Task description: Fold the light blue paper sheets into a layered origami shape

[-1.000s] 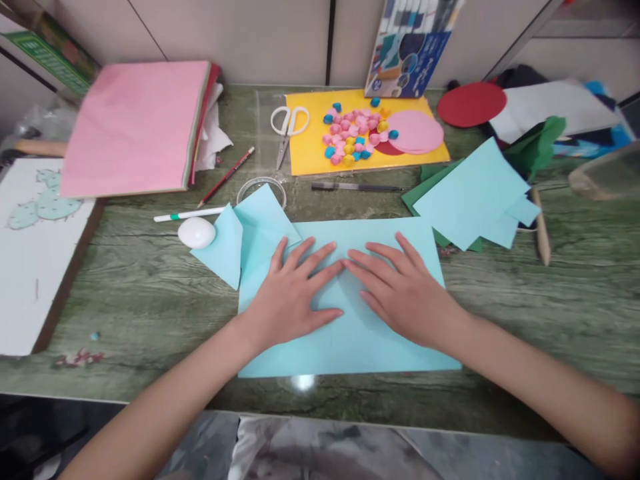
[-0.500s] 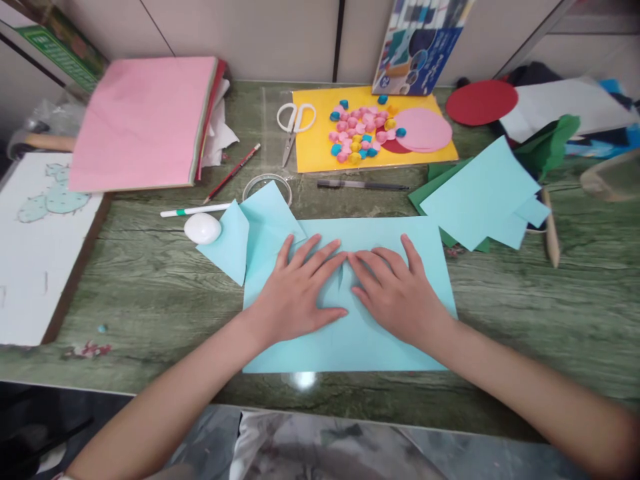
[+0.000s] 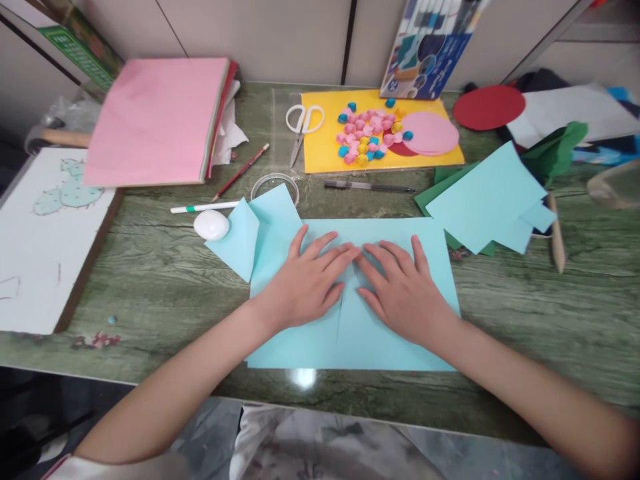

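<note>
A light blue sheet of paper (image 3: 300,347) lies on the green table in front of me, with a vertical edge or crease line near its middle. My left hand (image 3: 315,277) rests on its left half, fingers spread. On the right half lies my right hand (image 3: 403,283), also flat with fingers apart. The index fingertips of both hands meet near the middle line. A folded light blue piece (image 3: 240,240) lies at the sheet's upper left, beside a white egg-shaped object (image 3: 211,225).
Scissors (image 3: 300,130) and a yellow sheet (image 3: 320,157) with small pink, blue and yellow pieces lie behind. Also there are a pen (image 3: 370,187), a tape roll (image 3: 275,179), a pencil (image 3: 240,173), pink paper stack (image 3: 160,120) and blue paper pieces (image 3: 485,200).
My left thumb has drawn in toward its fingers, and the left hand has shifted slightly right over the sheet. The whole view has shifted a little.
</note>
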A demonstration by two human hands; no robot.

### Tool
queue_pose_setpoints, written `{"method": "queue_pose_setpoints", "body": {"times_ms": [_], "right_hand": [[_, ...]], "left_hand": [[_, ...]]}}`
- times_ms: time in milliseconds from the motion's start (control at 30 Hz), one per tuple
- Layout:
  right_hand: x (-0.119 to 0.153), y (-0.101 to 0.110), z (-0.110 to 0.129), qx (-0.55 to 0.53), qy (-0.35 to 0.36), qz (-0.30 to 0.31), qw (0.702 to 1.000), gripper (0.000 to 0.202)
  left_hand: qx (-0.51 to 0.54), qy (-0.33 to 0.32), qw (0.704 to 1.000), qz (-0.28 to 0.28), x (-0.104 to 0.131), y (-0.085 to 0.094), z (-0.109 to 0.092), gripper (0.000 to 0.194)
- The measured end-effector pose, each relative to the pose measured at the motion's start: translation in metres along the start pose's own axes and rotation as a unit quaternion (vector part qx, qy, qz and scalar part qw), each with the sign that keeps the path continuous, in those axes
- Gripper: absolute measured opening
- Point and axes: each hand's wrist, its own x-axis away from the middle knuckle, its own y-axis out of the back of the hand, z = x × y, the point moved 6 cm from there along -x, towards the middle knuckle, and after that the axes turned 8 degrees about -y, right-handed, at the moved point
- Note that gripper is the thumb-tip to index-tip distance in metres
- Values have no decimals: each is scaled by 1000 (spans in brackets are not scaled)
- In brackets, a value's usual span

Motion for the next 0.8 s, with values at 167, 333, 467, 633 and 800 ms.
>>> {"method": "queue_pose_setpoints", "body": {"times_ms": [167, 333, 467, 633, 800], "right_hand": [[0, 2, 2, 21, 0, -12, 1000, 48], [7, 6, 4, 38, -8, -29, 999, 46], [18, 8, 3, 41, -13, -31, 999, 42], [39, 14, 0, 35, -14, -37, 999, 39], [64, 20, -2, 30, -29, -28, 999, 38]], "left_hand": [[-38, 23, 998, -38, -3, -7, -1, 45], [-37, 35, 998, -46, -2, -11, -4, 47], [-25, 35, 998, -40, -2, -11, -3, 50], [-29, 33, 998, -41, -1, -10, -3, 53], [-42, 37, 998, -43, -1, -11, -4, 55]]}}
